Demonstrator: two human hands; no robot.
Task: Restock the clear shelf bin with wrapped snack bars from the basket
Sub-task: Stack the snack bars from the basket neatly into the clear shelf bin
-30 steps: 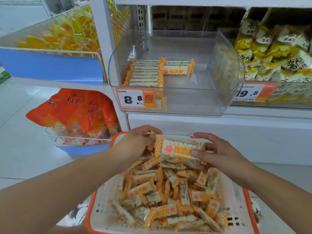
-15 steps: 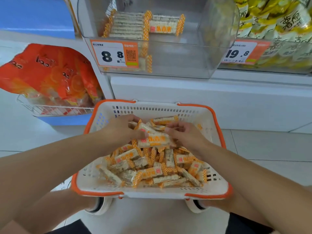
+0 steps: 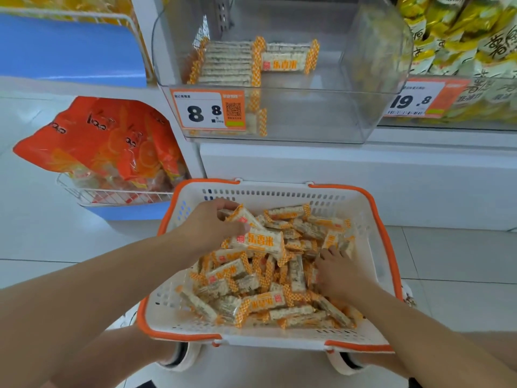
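Observation:
A white basket with an orange rim (image 3: 372, 219) sits low in front of me, heaped with wrapped snack bars (image 3: 268, 301) in orange-checked wrappers. My left hand (image 3: 212, 228) holds a small bunch of bars (image 3: 260, 240) just above the pile. My right hand (image 3: 337, 271) reaches into the right side of the heap, fingertips among the bars; its grip is hidden. Above, the clear shelf bin (image 3: 313, 119) holds a neat row of bars (image 3: 226, 63) at its back left and one bar (image 3: 285, 61) beside them.
An orange price tag (image 3: 208, 110) hangs on the bin's front. Orange snack bags (image 3: 106, 144) fill a wire rack at the lower left. Yellow bags (image 3: 461, 37) stand on the shelf to the right, a blue panel (image 3: 70, 49) to the left. White floor tiles surround the basket.
The view tilted down from the shelf to the basket. My right hand let go of the bunch and moved right into the pile; my left hand keeps the bars.

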